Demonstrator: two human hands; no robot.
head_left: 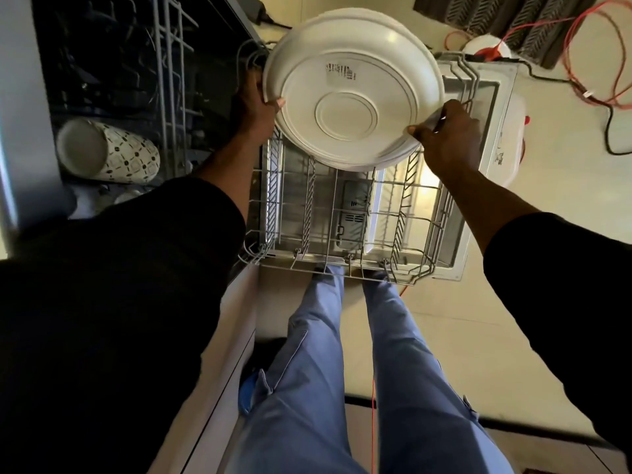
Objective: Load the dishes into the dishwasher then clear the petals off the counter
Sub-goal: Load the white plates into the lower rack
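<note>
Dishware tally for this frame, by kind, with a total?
White plates: 2, stacked, held by the left hand and right hand above the lower rack.
Patterned mug: 1, on its side inside the dishwasher.
Total: 3. Pale shapes below the mug are too dark to identify.

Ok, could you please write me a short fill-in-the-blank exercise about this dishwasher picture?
1. The left hand and right hand grip a plate whose colour is ___.
2. They hold it above the pulled-out lower rack of the ___.
3. The patterned mug lies on its ___.
Missing words: white; dishwasher; side.
</note>
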